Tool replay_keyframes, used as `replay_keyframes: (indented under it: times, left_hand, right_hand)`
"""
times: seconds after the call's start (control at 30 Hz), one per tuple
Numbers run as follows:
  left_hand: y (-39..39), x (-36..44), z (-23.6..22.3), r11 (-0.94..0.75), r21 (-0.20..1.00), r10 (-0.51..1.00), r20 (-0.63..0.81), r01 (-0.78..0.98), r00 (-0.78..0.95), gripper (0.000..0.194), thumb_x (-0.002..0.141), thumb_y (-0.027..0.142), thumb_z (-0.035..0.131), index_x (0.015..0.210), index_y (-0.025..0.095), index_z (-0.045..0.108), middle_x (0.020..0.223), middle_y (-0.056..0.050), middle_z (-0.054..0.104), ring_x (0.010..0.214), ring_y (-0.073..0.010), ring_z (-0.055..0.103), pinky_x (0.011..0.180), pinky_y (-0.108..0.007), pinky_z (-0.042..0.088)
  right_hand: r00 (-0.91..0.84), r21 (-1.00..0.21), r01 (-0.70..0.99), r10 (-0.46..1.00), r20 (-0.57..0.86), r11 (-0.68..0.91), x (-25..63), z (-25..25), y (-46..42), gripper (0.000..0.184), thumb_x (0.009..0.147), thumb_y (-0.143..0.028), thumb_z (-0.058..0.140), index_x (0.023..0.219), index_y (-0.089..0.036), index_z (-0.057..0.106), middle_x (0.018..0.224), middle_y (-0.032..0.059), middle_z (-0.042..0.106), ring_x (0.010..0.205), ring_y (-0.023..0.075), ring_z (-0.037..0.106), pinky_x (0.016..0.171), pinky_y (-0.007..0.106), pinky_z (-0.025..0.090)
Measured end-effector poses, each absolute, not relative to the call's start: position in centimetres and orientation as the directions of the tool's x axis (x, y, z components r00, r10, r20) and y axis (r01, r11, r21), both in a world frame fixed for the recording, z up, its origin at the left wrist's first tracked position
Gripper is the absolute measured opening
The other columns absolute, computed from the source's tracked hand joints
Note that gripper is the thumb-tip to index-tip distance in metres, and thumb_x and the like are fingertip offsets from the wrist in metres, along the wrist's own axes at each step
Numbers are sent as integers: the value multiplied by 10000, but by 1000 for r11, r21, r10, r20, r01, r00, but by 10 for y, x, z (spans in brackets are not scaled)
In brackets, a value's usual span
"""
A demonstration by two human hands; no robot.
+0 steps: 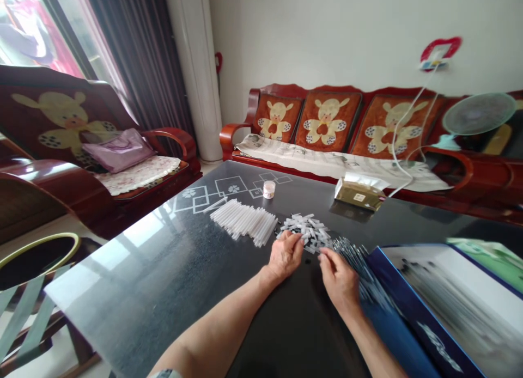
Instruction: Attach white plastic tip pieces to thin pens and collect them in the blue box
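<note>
From the head camera, the only view on record: my left hand lies on the near edge of the heap of short white pieces, its fingers curled down against them; my right hand sits just to the right of that heap, its fingers and thumb drawn together beside the fanned dark strips; neither hand is released flat, yet I cannot tell whether either is grasping anything (the fingertips are small and partly hidden).

The heap itself lies loose and crisscrossed, which suggests pieces not yet sorted; it stands directly before my hands, seemingly so that both can reach it without stretching. Left of the heap, the white plastic tubes lie side by side in a tidy slanted row, their close alignment apparently deliberate; beyond the heap, a small white jar stands upright, and further right a gold-coloured packet lies on its side.

Right of the heap, the fanned dark strips overlap in a curved band running toward the blue-edged box, which lies open and well within reach of my right hand; the dark glass-topped table bears the whole arrangement, with the heap near its middle.
</note>
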State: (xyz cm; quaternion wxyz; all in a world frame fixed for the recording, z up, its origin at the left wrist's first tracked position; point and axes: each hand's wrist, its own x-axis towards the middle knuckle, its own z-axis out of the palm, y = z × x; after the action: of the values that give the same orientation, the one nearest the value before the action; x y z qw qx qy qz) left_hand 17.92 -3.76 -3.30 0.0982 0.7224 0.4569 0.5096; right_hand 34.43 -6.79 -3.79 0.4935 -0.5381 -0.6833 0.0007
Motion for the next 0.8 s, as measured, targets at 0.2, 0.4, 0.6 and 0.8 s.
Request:
replay_keyframes:
  times: [0.2,0.4,0.6,0.8]
  left_hand:
    - [-38,177,-24,-468,534,795,602,704,71,263,928,239,460,1109,178,642,849,-47,625,816,-146,617,748,-250,518]
    - [0,122,6,-108,449,899,424,887,-106,281,955,279,420,1065,171,654,976,-82,626,842,-170,594,758,-285,469]
    - [32,40,22,150,369,919,292,917,-267,288,918,216,421,940,99,683,1028,-145,619,926,-230,575,793,-341,441]
    - [36,24,12,208,318,944,181,925,-275,216,835,190,497,837,84,686,897,-124,643,881,-246,600,777,-334,450]
  right_hand:
    - [-110,-463,726,751,651,508,330,-47,-82,213,906,-249,464,927,-187,667,866,52,727,788,175,699,737,265,525]
    - [-98,-482,724,764,637,494,330,-51,-77,202,895,-222,468,921,-186,664,872,49,714,799,168,685,756,258,507]
    - [-90,-509,728,800,593,460,327,-53,-80,211,891,-193,456,932,-175,662,877,54,694,815,166,665,773,262,495]
    - [-98,-519,726,814,573,452,321,-47,-86,222,892,-163,442,932,-166,660,866,65,681,813,167,654,773,265,500]
